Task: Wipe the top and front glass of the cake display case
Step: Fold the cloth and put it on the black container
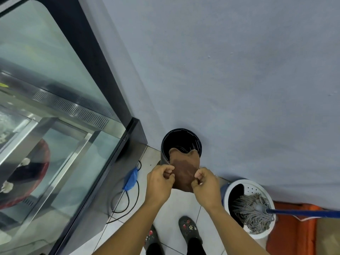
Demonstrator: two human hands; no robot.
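Observation:
I hold a brown cloth (184, 169) spread between both hands, low in the middle of the view. My left hand (159, 183) pinches its left edge and my right hand (206, 183) pinches its right edge. The cloth hangs in front of a black bin. The cake display case (55, 107) fills the left side, with a black frame and curved glass; a cake with red edging shows through the glass at the lower left.
A black round bin (181, 138) stands against the grey wall. A white mop bucket (244, 186) with a grey mop and blue handle (301, 212) sits at the right, next to something orange. A black cable and blue plastic bag (131, 180) lie on the tiled floor beside the case.

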